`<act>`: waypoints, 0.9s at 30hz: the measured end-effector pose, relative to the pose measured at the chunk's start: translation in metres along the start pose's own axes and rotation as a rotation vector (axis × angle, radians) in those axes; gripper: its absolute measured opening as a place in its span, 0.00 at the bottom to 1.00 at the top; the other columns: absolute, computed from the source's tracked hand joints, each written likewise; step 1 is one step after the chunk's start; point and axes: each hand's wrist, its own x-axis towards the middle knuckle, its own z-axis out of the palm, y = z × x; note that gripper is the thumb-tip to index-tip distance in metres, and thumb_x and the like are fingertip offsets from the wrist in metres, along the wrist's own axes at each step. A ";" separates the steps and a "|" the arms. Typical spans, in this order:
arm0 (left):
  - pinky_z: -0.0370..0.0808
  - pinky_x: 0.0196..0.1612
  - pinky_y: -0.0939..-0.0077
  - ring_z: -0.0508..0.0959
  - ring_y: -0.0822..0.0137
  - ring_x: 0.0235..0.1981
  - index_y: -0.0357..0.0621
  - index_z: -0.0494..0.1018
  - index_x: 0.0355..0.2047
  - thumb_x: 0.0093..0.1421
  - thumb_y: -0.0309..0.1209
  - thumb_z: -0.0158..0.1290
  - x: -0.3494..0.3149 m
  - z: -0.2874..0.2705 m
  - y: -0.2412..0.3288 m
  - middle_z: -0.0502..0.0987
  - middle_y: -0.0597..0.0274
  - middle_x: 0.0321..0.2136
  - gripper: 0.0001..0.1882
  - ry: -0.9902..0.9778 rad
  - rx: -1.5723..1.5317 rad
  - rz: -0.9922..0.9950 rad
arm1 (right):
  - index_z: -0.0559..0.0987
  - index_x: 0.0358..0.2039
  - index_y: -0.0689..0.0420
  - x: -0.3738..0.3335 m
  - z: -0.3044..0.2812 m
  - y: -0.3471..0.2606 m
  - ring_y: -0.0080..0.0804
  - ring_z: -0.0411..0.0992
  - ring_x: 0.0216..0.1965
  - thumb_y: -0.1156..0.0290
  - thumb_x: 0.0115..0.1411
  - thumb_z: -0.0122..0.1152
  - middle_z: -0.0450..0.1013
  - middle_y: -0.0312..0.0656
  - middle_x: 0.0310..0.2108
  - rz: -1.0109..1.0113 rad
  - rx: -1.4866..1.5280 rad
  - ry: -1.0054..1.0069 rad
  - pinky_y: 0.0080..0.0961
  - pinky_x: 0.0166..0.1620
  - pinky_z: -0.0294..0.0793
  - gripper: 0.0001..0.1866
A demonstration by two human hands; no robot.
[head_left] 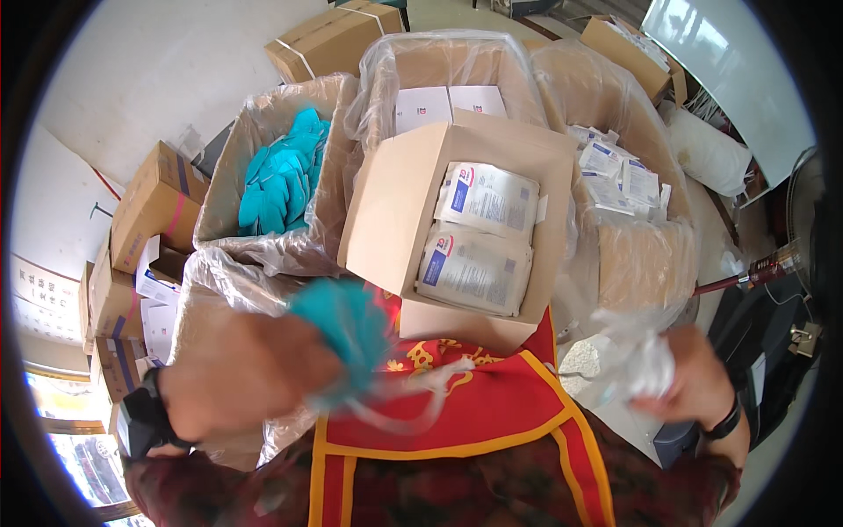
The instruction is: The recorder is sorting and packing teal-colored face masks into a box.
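Holding teal cloth (351, 327) in my left hand (263, 369), I am gripping clear plastic (645, 364) in my right hand (694, 382), the cloth extending rightward toward the box (378, 224) ahead between both, its long axis blurred, my left being nearer.

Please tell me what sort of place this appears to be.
Probably a packing or sorting workspace: plastic-lined cartons hold loose teal pieces, white boxes and white packets, an open box holds flat packs, and brown boxes are stacked at the left.
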 end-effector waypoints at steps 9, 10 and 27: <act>0.71 0.25 0.63 0.74 0.55 0.25 0.46 0.67 0.26 0.35 0.22 0.56 0.055 0.002 -0.044 0.68 0.60 0.21 0.14 0.592 0.394 -0.160 | 0.75 0.40 0.58 0.091 0.044 0.030 0.17 0.72 0.25 0.66 0.60 0.60 0.76 0.38 0.28 0.197 0.978 0.532 0.13 0.24 0.68 0.11; 0.71 0.25 0.63 0.74 0.55 0.25 0.46 0.67 0.26 0.35 0.22 0.56 0.062 0.000 -0.043 0.68 0.60 0.21 0.14 0.592 0.405 -0.161 | 0.75 0.40 0.57 0.105 0.050 0.028 0.17 0.72 0.24 0.64 0.62 0.59 0.78 0.41 0.30 0.075 1.186 0.574 0.13 0.24 0.68 0.11; 0.70 0.23 0.64 0.74 0.55 0.24 0.46 0.67 0.26 0.41 0.23 0.56 0.120 -0.005 -0.038 0.68 0.60 0.21 0.12 0.712 0.497 -0.089 | 0.72 0.48 0.60 0.166 0.108 0.008 0.21 0.71 0.25 0.62 0.57 0.64 0.74 0.44 0.38 -0.207 1.935 -0.093 0.14 0.23 0.71 0.22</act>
